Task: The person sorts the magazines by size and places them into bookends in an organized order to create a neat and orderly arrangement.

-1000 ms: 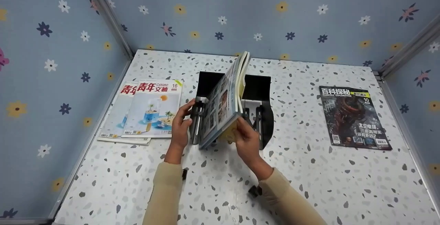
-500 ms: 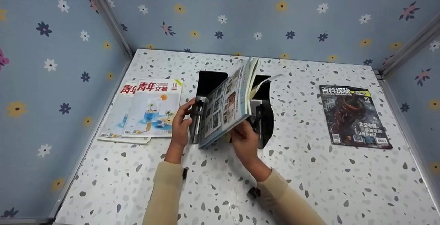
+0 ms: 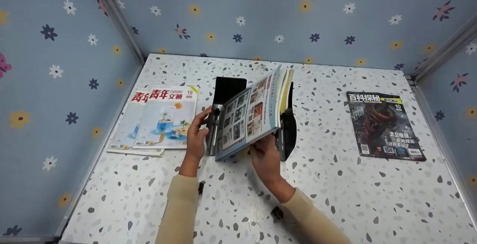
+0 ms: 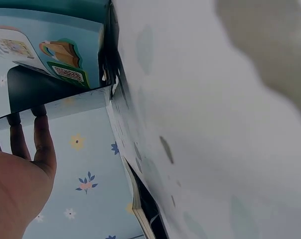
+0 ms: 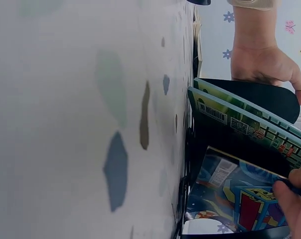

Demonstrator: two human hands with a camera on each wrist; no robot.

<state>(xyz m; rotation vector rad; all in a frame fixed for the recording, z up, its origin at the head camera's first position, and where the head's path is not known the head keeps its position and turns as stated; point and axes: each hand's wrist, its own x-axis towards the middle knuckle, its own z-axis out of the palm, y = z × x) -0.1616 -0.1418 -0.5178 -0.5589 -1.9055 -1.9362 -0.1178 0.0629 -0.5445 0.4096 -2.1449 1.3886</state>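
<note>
While my spread left hand (image 3: 196, 136) touches the book rack (image 3: 231, 88) midway between the table's (image 3: 372, 195) side edges, my right hand (image 3: 266, 160) pinches a blue-covered booklet (image 5: 223, 194) inside; bracing should steady the leaning magazine (image 3: 248, 115).

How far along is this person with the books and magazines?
Seemingly done: green-covered books lean between the ends of the black rack. In hand: the left hand touches the rack's end; the right hand pinches a blue-covered book. Possibly left, if they belong there: the two overlapping magazines and the dark magazine, flat outside the rack.
</note>
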